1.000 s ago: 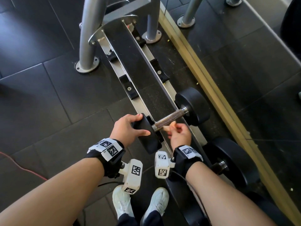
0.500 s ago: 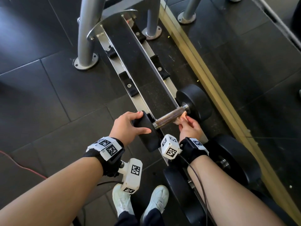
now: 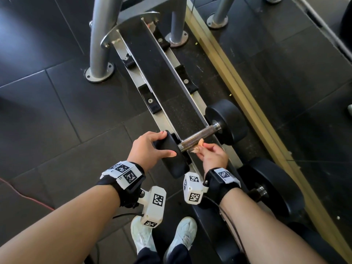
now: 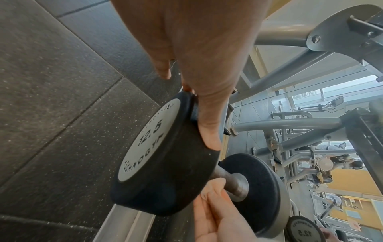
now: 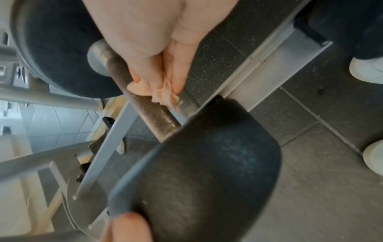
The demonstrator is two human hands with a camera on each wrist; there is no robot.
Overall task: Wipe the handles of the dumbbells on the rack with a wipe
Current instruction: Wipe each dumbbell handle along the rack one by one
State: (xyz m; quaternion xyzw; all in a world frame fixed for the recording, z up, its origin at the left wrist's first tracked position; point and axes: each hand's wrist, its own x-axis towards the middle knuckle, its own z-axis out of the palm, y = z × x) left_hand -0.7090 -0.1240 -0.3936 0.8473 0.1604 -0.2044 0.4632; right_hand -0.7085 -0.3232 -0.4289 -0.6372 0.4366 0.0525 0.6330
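Note:
A black 12.5 dumbbell point(image 3: 226, 121) lies across the low rack point(image 3: 165, 119). Its knurled metal handle point(image 3: 198, 137) is bare along the far half. My left hand point(image 3: 150, 147) grips the near weight head point(image 3: 171, 159), fingers over its top and thumb on its side; the left wrist view shows that head point(image 4: 165, 163) under my left hand point(image 4: 207, 98). My right hand point(image 3: 211, 153) pinches a small pale crumpled wipe point(image 5: 159, 93) and presses it against the handle point(image 5: 151, 108) near the middle. My right hand point(image 5: 161, 54) covers most of the wipe.
A second, larger dumbbell point(image 3: 272, 187) sits on the rack just right of my right wrist. Grey rack posts point(image 3: 99, 44) stand at the far end. A yellow mirror sill point(image 3: 247, 103) runs behind the rack. My white shoes point(image 3: 182, 237) stand on dark floor tiles; a red cable point(image 3: 24, 195) lies left.
My right hand slid along the handle toward the far weight head, then came back to the middle with the wipe. My left hand has stayed on the near head.

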